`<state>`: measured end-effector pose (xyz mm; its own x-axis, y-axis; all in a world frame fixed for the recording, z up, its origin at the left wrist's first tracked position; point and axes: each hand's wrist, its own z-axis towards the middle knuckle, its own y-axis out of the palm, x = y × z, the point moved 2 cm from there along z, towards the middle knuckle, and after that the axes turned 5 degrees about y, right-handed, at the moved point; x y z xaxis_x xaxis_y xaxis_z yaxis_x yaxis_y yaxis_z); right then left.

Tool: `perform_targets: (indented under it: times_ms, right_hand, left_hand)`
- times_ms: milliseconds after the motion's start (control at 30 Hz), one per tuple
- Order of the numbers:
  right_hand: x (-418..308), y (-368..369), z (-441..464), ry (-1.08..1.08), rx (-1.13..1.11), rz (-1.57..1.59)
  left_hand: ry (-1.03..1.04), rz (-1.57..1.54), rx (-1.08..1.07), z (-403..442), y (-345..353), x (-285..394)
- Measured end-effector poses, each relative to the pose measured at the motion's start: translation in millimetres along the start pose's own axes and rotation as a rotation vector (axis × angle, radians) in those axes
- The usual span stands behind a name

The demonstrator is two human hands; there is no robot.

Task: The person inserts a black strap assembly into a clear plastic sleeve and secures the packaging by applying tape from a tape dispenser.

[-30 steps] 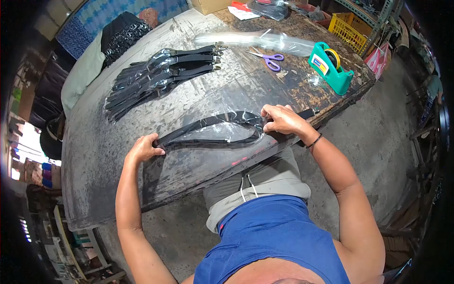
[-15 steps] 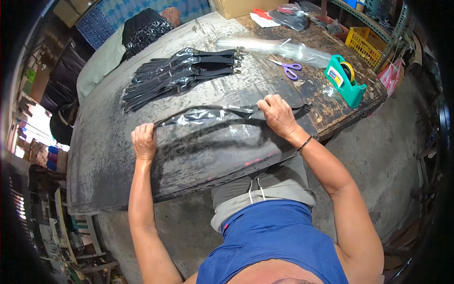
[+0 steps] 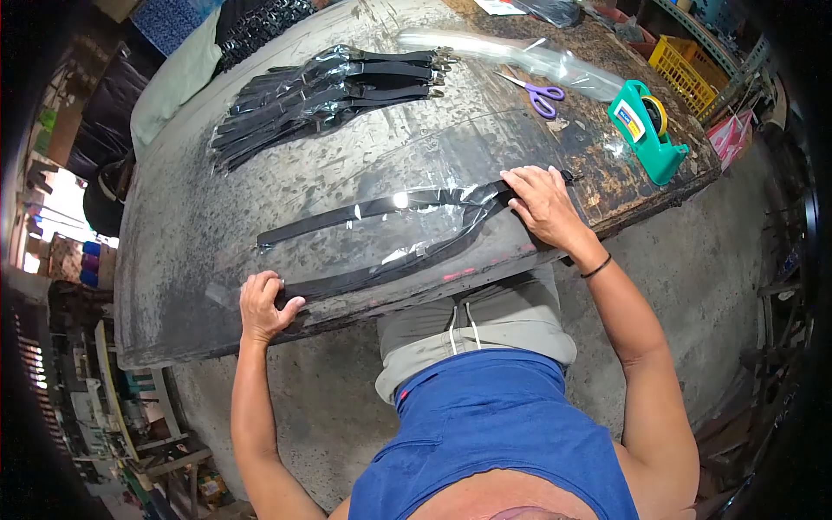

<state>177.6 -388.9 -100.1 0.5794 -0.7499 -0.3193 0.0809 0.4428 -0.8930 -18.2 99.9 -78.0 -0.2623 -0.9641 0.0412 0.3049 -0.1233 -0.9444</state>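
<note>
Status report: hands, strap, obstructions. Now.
Left hand at near length of black strap; right hand where lengths meet. Strap spread on table, far length's left end loose. Scissors, tape dispenser off the strap.

From here the black strap point(image 3: 379, 207) looks like matt cloth webbing, its clear wrapper point(image 3: 407, 254) thin, crinkled plastic throwing back hard glints. The piled straps point(image 3: 329, 91) shine under similar film, with glossy metal clips point(image 3: 440, 65) at their ends. The bench point(image 3: 191, 260) is scuffed and rough, brown wood showing near the tape dispenser point(image 3: 640, 130), smooth green plastic. The scissors point(image 3: 541, 97) pair metal blades with smooth purple plastic handles.
</note>
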Motion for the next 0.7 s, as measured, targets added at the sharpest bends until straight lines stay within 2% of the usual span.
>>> perform_targets:
  times_ms: [33, 100, 167, 200, 267, 367, 567, 700]
  right_hand:
    - [3.3, 1.0, -0.7, 0.002, -0.002, 0.003]
    - [7.0, 2.8, -2.3, -0.012, -0.007, -0.038]
    - [6.0, 0.8, -3.3, 0.002, -0.021, -0.01]
    - [4.7, -2.0, -3.3, 0.015, -0.029, 0.015]
    - [1.6, -8.1, -3.9, 0.011, -0.041, 0.017]
    - [-0.4, -11.7, -6.8, 0.009, -0.043, 0.02]
    - [-0.5, -7.8, -10.0, 0.05, 0.038, -0.038]
    - [-5.0, -8.8, -6.6, -0.008, 0.109, -0.046]
  left_hand:
    - [-0.063, -0.02, -0.05, -0.8, 0.6, 0.7]
    - [-0.063, -0.006, -0.032, 0.6, -1.9, 8.4]
    - [-0.13, 0.061, -0.155, 2.3, -2.7, 13.4]
    - [-0.132, 0.061, -0.159, 4.4, 1.0, 18.3]
    - [-0.013, -0.065, 0.023, 8.2, 9.5, 32.2]
    - [-0.046, 0.001, -0.109, 2.4, 27.8, 39.8]
    - [-0.172, 0.013, -0.118, 19.7, 27.0, 38.3]
    - [-0.179, -0.285, -0.038, 63.7, 26.7, 33.4]
